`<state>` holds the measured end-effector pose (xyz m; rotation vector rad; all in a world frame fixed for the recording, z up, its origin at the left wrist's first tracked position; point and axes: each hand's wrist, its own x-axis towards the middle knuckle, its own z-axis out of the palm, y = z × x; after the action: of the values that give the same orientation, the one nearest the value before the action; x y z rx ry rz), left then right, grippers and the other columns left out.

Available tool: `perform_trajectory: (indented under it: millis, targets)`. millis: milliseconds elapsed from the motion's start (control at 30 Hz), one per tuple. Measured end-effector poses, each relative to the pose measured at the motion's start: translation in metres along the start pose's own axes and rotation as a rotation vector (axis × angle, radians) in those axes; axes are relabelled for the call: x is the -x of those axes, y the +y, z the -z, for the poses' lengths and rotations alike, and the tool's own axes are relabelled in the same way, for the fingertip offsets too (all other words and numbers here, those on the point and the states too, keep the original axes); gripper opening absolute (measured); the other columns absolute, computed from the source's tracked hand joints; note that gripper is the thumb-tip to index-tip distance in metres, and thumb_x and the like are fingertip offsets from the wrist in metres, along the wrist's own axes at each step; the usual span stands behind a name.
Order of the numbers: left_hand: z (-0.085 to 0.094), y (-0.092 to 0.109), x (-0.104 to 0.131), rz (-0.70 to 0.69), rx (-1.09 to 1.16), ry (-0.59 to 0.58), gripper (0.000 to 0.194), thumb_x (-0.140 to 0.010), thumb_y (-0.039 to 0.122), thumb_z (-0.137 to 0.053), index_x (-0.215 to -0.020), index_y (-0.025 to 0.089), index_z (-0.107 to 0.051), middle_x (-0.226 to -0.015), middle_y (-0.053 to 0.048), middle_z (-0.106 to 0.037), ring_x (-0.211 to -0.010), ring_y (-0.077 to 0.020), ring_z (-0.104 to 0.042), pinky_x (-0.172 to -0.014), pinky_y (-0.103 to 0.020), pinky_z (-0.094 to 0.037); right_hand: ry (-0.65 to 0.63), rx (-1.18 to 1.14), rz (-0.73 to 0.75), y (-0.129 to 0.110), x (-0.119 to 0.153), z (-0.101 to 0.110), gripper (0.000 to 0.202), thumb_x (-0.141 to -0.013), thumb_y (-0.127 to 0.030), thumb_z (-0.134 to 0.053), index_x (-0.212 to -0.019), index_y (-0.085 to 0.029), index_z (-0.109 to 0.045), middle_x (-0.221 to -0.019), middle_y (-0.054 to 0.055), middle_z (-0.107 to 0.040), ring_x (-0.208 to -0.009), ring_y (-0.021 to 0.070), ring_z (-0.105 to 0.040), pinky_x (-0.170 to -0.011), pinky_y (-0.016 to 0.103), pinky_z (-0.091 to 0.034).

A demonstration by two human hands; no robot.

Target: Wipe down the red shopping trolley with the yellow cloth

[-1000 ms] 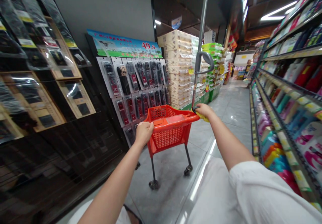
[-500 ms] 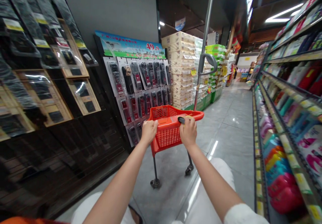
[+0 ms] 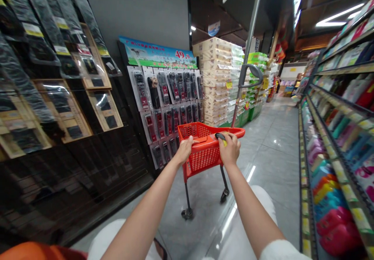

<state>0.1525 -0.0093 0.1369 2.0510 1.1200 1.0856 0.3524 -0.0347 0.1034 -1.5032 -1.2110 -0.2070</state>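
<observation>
A red plastic shopping cart [image 3: 204,160] with a perforated basket and dark legs on casters is straight in front of me. My left hand [image 3: 184,151] is closed around the left end of its near rim, thumb on top. Farther right on the same rim, my right hand [image 3: 230,150] is closed too. A small black and yellow object [image 3: 221,137] sticks out between that hand's thumb and fingers; its kind is too hidden to name. From the cart's right side a metal pole [image 3: 251,26] with a grey loop handle [image 3: 253,76] rises at a slant.
Packaged belts [image 3: 83,14] hang on the dark wall at left, beside a rack of carded goods [image 3: 172,84] under a blue sign. Stacked cartons [image 3: 214,80] stand beyond. Shelves with slippers [image 3: 336,217] line the right of the grey tiled aisle [image 3: 271,135]. Something orange [image 3: 32,251] shows bottom left.
The cart and both hands sit slightly farther right in view, and the surroundings have shifted right too. Both hands keep their hold on the rim.
</observation>
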Motion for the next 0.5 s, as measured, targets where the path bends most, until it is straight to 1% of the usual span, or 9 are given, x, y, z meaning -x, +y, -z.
perform_trajectory:
  millis: [100, 167, 200, 233, 267, 333, 400, 433, 500]
  targets:
    - [0.001, 0.004, -0.002, 0.124, 0.214, -0.079, 0.087, -0.089, 0.071, -0.007, -0.113, 0.012, -0.066, -0.094, -0.010, -0.070, -0.095, -0.0230, -0.063, -0.085, -0.035, -0.046, -0.036, 0.014, 0.185, -0.018, 0.024, -0.009, 0.031, -0.092, -0.032, -0.051, -0.117, -0.024, -0.066, -0.124, 0.012, -0.054, -0.116, 0.0264, -0.045, -0.103, 0.046, -0.035]
    - [0.004, 0.005, -0.004, 0.190, 0.280, -0.132, 0.093, -0.086, 0.075, -0.004, -0.120, 0.011, -0.061, -0.092, -0.010, -0.069, -0.090, -0.0222, -0.063, -0.082, -0.034, -0.046, -0.116, -0.012, 0.331, -0.023, 0.033, -0.010, 0.030, -0.092, -0.030, -0.050, -0.118, -0.027, -0.066, -0.125, 0.010, -0.054, -0.116, 0.0253, -0.045, -0.102, 0.043, -0.038]
    - [0.006, 0.006, -0.005, 0.213, 0.305, -0.155, 0.095, -0.084, 0.076, -0.002, -0.121, 0.010, -0.059, -0.092, -0.010, -0.069, -0.089, -0.0220, -0.063, -0.083, -0.034, -0.046, -0.151, -0.027, 0.371, -0.022, 0.033, -0.009, 0.030, -0.092, -0.029, -0.051, -0.117, -0.029, -0.067, -0.124, 0.008, -0.055, -0.115, 0.0245, -0.046, -0.100, 0.041, -0.040]
    - [0.008, 0.006, -0.005, 0.231, 0.328, -0.173, 0.096, -0.083, 0.077, -0.001, -0.122, 0.010, -0.058, -0.093, -0.011, -0.069, -0.089, -0.0220, -0.063, -0.084, -0.034, -0.046, -0.164, -0.040, 0.373, -0.020, 0.032, -0.008, 0.029, -0.092, -0.028, -0.051, -0.116, -0.030, -0.067, -0.122, 0.008, -0.056, -0.112, 0.0237, -0.048, -0.098, 0.040, -0.041]
    - [0.010, 0.006, -0.006, 0.244, 0.355, -0.186, 0.097, -0.082, 0.078, 0.000, -0.121, 0.009, -0.057, -0.095, -0.012, -0.070, -0.091, -0.0224, -0.063, -0.086, -0.034, -0.045, -0.148, -0.049, 0.334, -0.017, 0.029, -0.006, 0.029, -0.092, -0.028, -0.052, -0.116, -0.029, -0.067, -0.120, 0.008, -0.057, -0.110, 0.0230, -0.049, -0.097, 0.039, -0.042]
    - [0.013, 0.006, -0.006, 0.254, 0.425, -0.201, 0.099, -0.080, 0.080, 0.001, -0.119, 0.009, -0.056, -0.100, -0.013, -0.071, -0.098, -0.0241, -0.063, -0.092, -0.035, -0.042, -0.052, -0.053, 0.189, -0.014, 0.026, -0.006, 0.031, -0.092, -0.027, -0.051, -0.117, -0.026, -0.067, -0.117, 0.010, -0.057, -0.106, 0.0226, -0.051, -0.096, 0.040, -0.043]
    - [0.014, 0.008, -0.005, 0.256, 0.511, -0.208, 0.099, -0.078, 0.082, -0.001, -0.117, 0.010, -0.056, -0.105, -0.015, -0.071, -0.106, -0.0261, -0.061, -0.097, -0.037, -0.039, 0.031, -0.045, 0.090, -0.020, 0.032, -0.012, 0.031, -0.092, -0.025, -0.049, -0.117, -0.024, -0.068, -0.119, 0.011, -0.055, -0.106, 0.0234, -0.051, -0.096, 0.042, -0.043]
    - [0.015, 0.009, -0.004, 0.259, 0.545, -0.207, 0.098, -0.077, 0.083, -0.002, -0.117, 0.011, -0.056, -0.108, -0.015, -0.071, -0.109, -0.0269, -0.060, -0.099, -0.038, -0.038, 0.046, -0.040, 0.085, -0.026, 0.038, -0.015, 0.030, -0.092, -0.025, -0.049, -0.116, -0.024, -0.068, -0.121, 0.011, -0.054, -0.107, 0.0239, -0.051, -0.096, 0.042, -0.043]
    - [0.015, 0.012, -0.003, 0.276, 0.570, -0.184, 0.097, -0.077, 0.084, -0.004, -0.116, 0.013, -0.056, -0.111, -0.015, -0.070, -0.111, -0.0275, -0.059, -0.101, -0.039, -0.036, 0.032, -0.030, 0.144, -0.045, 0.055, -0.023, 0.030, -0.092, -0.024, -0.051, -0.116, -0.027, -0.068, -0.123, 0.011, -0.053, -0.109, 0.0250, -0.049, -0.095, 0.043, -0.043]
